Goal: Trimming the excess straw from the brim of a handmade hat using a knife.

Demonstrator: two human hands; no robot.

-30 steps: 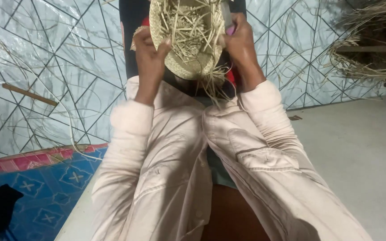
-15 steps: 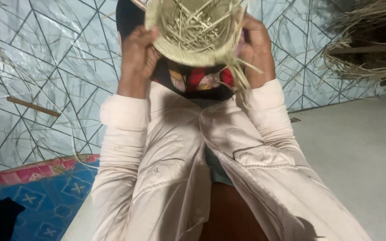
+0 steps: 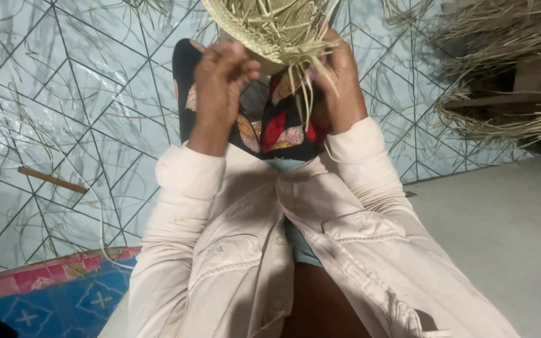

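A half-woven straw piece (image 3: 270, 25), round and bowl-shaped with loose strand ends hanging from its rim, is held up at the top of the view. My left hand (image 3: 220, 78) grips its lower left edge with the fingers curled around the weave. My right hand (image 3: 339, 78) holds the lower right edge, partly hidden behind dangling strands. Both arms wear pale pink sleeves. Below the hands lies a black cloth with red and cream leaf patterns (image 3: 283, 125) over my lap.
A pale blue plastic sheet with dark diamond lines (image 3: 82, 112) covers the floor, strewn with thin straw strands and a wooden stick (image 3: 51, 179). Heaps of dry straw (image 3: 502, 75) lie at the upper right. A blue and pink patterned mat (image 3: 51, 294) sits lower left; grey floor (image 3: 508, 238) right.
The straw piece has moved upward and away, now partly out of the top of the view. Both hands rose with it, uncovering more of the patterned cloth.
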